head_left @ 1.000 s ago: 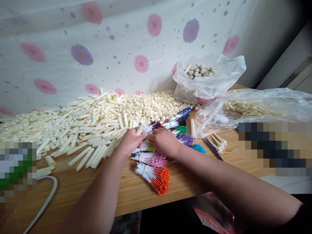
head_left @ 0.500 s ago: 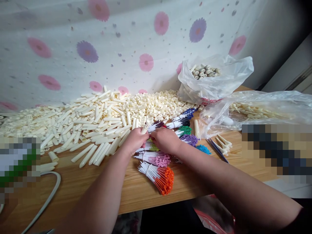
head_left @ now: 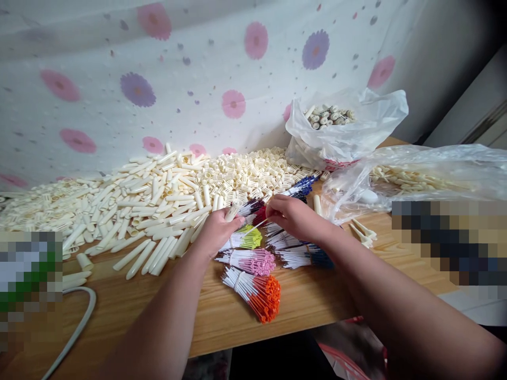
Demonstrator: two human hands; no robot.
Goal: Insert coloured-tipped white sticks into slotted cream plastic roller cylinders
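My left hand [head_left: 217, 231] is closed around a short cream plastic tube [head_left: 233, 212], held upright with its open end up. Close by on the right, my right hand [head_left: 292, 215] pinches a thin white stick [head_left: 253, 228] that slants down towards the left hand. Beneath and between the hands lie tied bundles of white sticks with coloured ends: a yellow-green bundle [head_left: 251, 238], a pink bundle [head_left: 257, 261], an orange bundle [head_left: 269, 295] and a dark red one [head_left: 259, 215]. My right forearm partly covers a blue-ended bundle [head_left: 297, 256].
A heap of cream tubes and caps [head_left: 158, 190] spreads along the floral curtain [head_left: 190, 79]. At the back right stands a white plastic bag [head_left: 336, 142] of pieces; a clear bag [head_left: 439, 169] lies beside it. A white cable [head_left: 81, 322] curves at front left.
My right hand has drawn away from the left, to the right, and the thin stick now shows between them. The left hand keeps the tube. The view has shifted slightly.
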